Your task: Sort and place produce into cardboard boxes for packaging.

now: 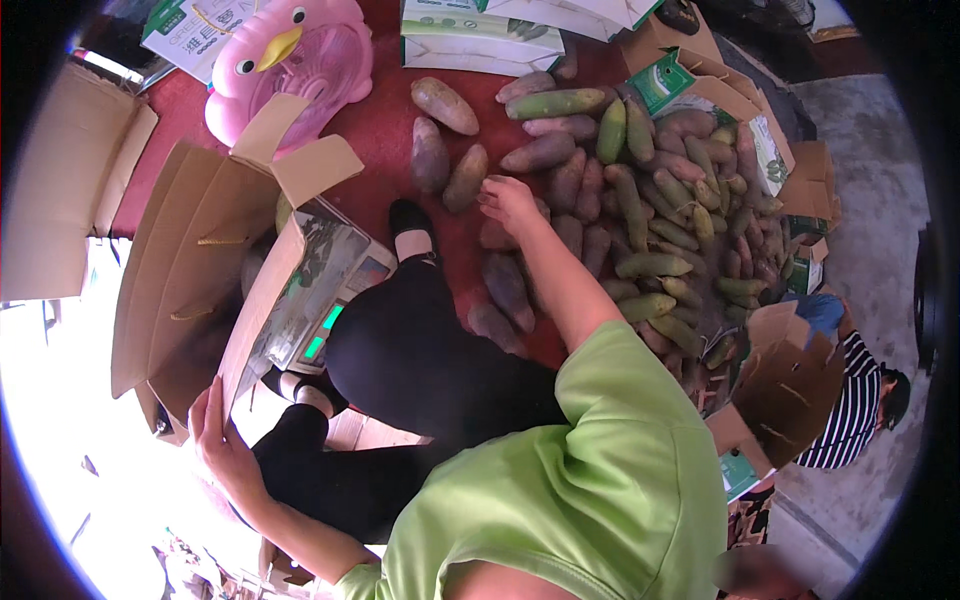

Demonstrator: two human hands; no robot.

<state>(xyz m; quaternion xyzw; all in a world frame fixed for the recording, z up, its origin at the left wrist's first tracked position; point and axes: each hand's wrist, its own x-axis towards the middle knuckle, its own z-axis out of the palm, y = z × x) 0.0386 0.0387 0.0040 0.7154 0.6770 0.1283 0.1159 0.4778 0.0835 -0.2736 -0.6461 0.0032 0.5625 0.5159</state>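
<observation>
My left hand (pixel 222 450) is closed on the near edge of a raised flap of the cardboard box (pixel 185 270), which stands open at my left with rope handles on its inner wall. My right hand (pixel 508 203) reaches out over the red floor covering. Its fingers are half bent against the right side of a brownish-purple radish-like vegetable (pixel 465 180), not wrapped round it. Two similar ones, a purple vegetable (pixel 430 155) and a paler vegetable (pixel 445 106), lie just beyond. Most of the box's inside is hidden.
A large heap of long green and purple vegetables (pixel 650 205) spreads to my right. By my legs is a scale with green-lit displays (pixel 325 332). A pink bird-shaped stool (pixel 290 65) and white-green cartons (pixel 480 40) stand beyond. At far right, a person in stripes (pixel 848 405) bends near an open box (pixel 785 385).
</observation>
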